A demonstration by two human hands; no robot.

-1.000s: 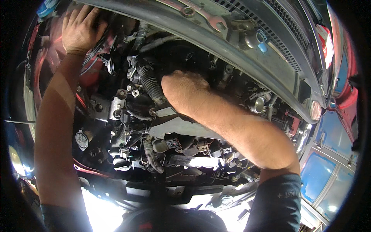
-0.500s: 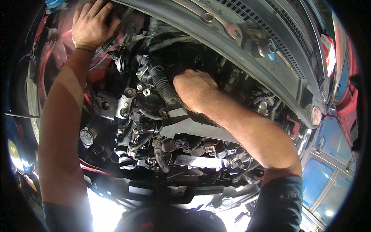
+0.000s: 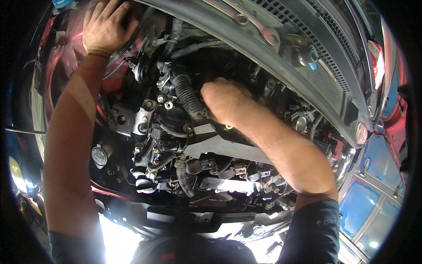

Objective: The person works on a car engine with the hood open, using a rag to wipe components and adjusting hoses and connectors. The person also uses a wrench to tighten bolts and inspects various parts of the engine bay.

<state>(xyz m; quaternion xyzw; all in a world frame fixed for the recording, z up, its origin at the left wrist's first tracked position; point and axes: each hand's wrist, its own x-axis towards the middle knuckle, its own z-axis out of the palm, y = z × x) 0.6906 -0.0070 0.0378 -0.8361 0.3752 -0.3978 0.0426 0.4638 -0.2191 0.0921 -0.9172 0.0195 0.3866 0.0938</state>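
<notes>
My left hand [image 3: 107,30] leans on the red inner fender [image 3: 71,31] at the far left, its fingers spread and holding nothing. Deep in the engine bay, my right hand [image 3: 225,97] reaches down behind the engine. Only its back and wrist show; the fingers are lost in shadow, and so is whatever they touch. Just left of that hand runs a thick black corrugated hose [image 3: 187,94]. Below my right forearm lies a grey metal cover [image 3: 224,147] on top of the engine.
Two wrenches, one a red-tinted open-end wrench [image 3: 271,35], lie on the cowl beneath the windshield. A metal cylindrical part [image 3: 308,57] rests beside them. Ignition coils with connectors [image 3: 239,169] line the engine's near side. A round reservoir cap [image 3: 99,155] sits beside my left forearm.
My right hand has shifted slightly and looks a little lower behind the engine, uncovering a small pale round spot by the forearm. My left hand stays on the fender.
</notes>
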